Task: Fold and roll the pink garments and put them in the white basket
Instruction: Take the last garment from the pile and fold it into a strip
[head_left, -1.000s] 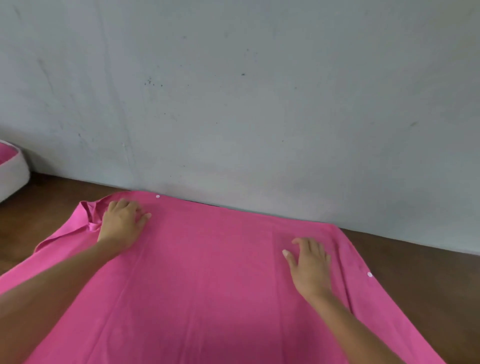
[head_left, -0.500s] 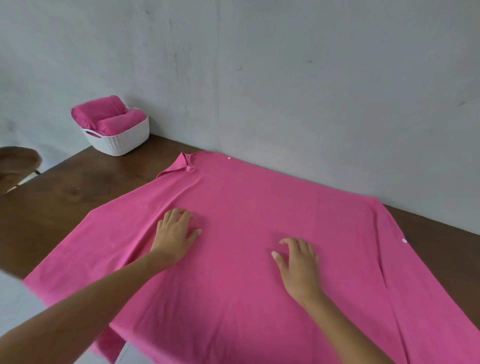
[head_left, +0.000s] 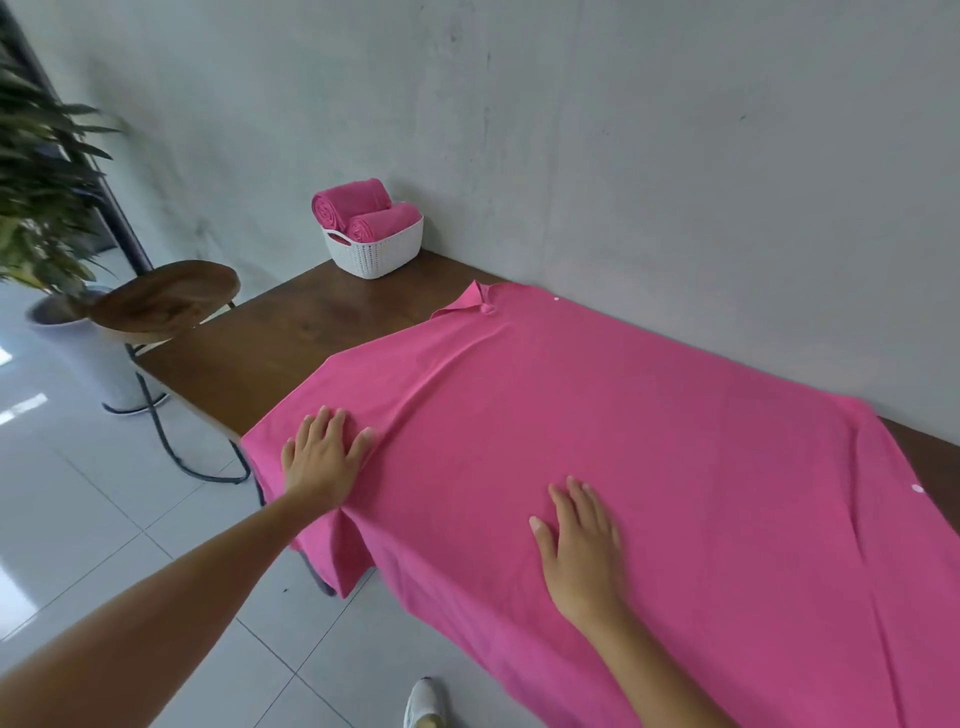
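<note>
1. The pink garment (head_left: 597, 415), a collared shirt, lies spread flat over the tabletop (head_left: 322, 317), reaching from its middle to the right edge of view. Its collar (head_left: 470, 304) lies at the far edge by the wall, and its near side hangs over the near edge.
2. The left hand (head_left: 324, 457) rests palm-down on the garment's left end close to the near edge, fingers straight and slightly spread, holding nothing.
3. The right hand (head_left: 584, 545) lies flat on the cloth further right, also near the near edge, fingers straight and together.
4. The white basket (head_left: 376, 252) stands at the tabletop's far left corner, against the wall, well apart from the spread garment. Two rolled pink garments (head_left: 353, 205) lie in it side by side.
5. Beyond the tabletop's left edge stands a wooden stool (head_left: 166, 296), then a potted plant (head_left: 41, 182) on the tiled floor.
6. A white shoe (head_left: 423, 701) shows below the near edge.
</note>
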